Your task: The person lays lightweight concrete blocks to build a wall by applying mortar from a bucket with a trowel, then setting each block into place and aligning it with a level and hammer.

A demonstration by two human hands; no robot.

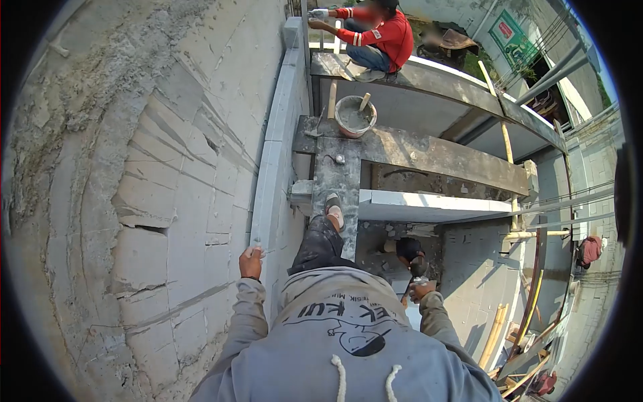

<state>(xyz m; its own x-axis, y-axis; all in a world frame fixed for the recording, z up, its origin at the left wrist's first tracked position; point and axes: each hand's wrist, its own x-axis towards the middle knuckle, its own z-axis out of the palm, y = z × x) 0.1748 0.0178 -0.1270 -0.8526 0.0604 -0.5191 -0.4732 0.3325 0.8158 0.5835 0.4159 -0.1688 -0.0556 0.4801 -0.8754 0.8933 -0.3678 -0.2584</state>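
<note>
My left hand (250, 262) is closed at the edge of the pale block wall (273, 161), with a tiny whitish bit at its fingertips that is too small to name. On the other side, my right hand (422, 291) is wrapped round a greyish object, partly hidden, which I cannot make out. Ahead of my foot, a small object (339, 159) lies on the stained plank (338, 177). Beyond it stands a bucket (355, 116) of grey mortar with a wooden handle sticking out.
A person in red (385, 33) crouches on the far scaffold board (429, 84). Below, near my right hand, is another person's dark cap (408, 248). A long cross plank (442, 159) runs right, with drops beside the planks. Bamboo poles (494, 335) lean at lower right.
</note>
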